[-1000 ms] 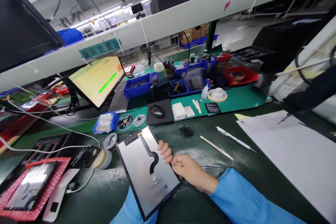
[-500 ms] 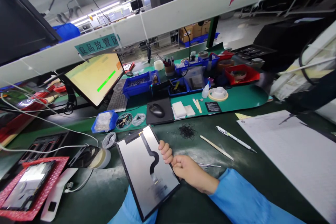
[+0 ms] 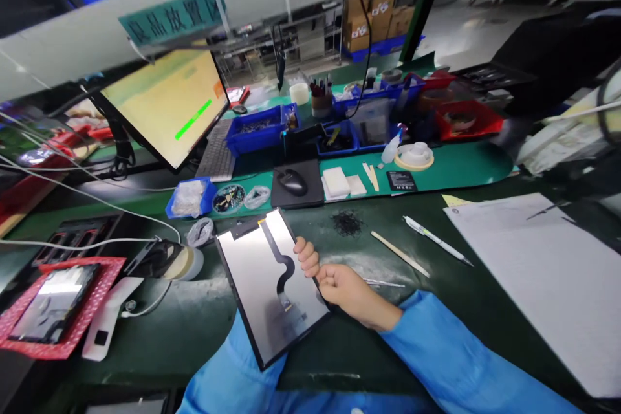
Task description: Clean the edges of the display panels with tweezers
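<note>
A tablet display panel (image 3: pixel 257 291) is held up at a tilt over the bench, its silvery back facing me. A dark curved ribbon cable (image 3: pixel 289 266) runs down that back. My left hand (image 3: pixel 307 258) reaches from behind the panel, its fingers wrapped over the right edge; the rest of this hand is hidden. Close below those fingers, my right hand (image 3: pixel 352 295) is closed in a pinch at the same edge. What lies between its fingertips is too small to make out. Metal tweezers (image 3: pixel 385 283) lie just beyond my right wrist.
A wooden stick (image 3: pixel 400 254), a white pen (image 3: pixel 436 240) and large paper sheets (image 3: pixel 528 284) lie to the right. Black scraps (image 3: pixel 347 223) are piled beyond my hands. At left, another tablet part (image 3: pixel 55 304) rests on pink bubble wrap, near a tape roll (image 3: pixel 187 263).
My view has tipped downward, so the bench appears higher. Both hands keep nearly the same hold at the panel's right edge.
</note>
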Motion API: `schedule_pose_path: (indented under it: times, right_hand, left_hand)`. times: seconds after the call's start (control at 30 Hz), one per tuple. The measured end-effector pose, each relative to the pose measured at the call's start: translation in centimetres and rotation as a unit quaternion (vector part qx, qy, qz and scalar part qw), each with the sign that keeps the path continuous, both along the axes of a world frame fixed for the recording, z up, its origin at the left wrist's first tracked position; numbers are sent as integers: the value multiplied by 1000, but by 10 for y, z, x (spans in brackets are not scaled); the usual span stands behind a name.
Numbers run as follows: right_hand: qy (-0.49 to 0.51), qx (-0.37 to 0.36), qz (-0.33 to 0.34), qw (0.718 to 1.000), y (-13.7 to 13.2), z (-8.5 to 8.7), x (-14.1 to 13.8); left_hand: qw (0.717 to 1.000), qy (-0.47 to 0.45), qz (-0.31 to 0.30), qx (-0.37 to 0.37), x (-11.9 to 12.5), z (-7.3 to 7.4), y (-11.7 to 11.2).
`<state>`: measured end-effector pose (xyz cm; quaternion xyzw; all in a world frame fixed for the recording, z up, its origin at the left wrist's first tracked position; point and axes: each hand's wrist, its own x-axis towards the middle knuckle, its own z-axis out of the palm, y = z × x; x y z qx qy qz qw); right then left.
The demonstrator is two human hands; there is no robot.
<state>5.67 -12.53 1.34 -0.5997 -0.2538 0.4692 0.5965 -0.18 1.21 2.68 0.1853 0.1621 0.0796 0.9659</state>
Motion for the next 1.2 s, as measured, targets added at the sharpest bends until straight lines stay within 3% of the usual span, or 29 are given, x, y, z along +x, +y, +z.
schedule_pose_path:
  times: [0.13, 0.23, 0.33, 0.4, 0.47, 0.6, 0.67, 0.73, 0.93, 1.03, 1.2]
  right_hand:
    - [6, -15, 2, 1000, -2, 0, -1]
    - [-3, -28, 14, 1000, -7, 5, 6]
    - [-146, -54, -2, 988, -22, 15, 28]
    - [-293, -88, 15, 952, -34, 21, 47]
    - [-389, -120, 74, 910, -45, 26, 64]
    - [-499, -180, 158, 833, -52, 24, 75]
    - [-525, -191, 157, 815, -50, 21, 72]
    - [-529, -175, 134, 820, -47, 20, 67]
    - [-451, -72, 65, 887, -41, 26, 49]
    - [-469, -21, 70, 880, -36, 28, 38]
    - [-502, 0, 78, 861, -30, 27, 30]
  left_hand:
    - [998, 27, 32, -48, 1, -16, -4]
    - [994, 39, 57, -82, 1, -12, 3]
    - [993, 36, 56, -100, -3, 0, 14]
    - [992, 25, 58, -106, -7, 8, 19]
    - [991, 15, 65, -119, -9, 13, 23]
    - [987, 6, 63, -147, -11, 14, 25]
    - [986, 11, 61, -152, -11, 14, 25]
    - [985, 20, 57, -159, -12, 16, 25]
    - [981, 52, 49, -180, -13, 26, 22]
    - [983, 69, 54, -161, -11, 22, 23]
    - [989, 93, 54, -97, -10, 5, 24]
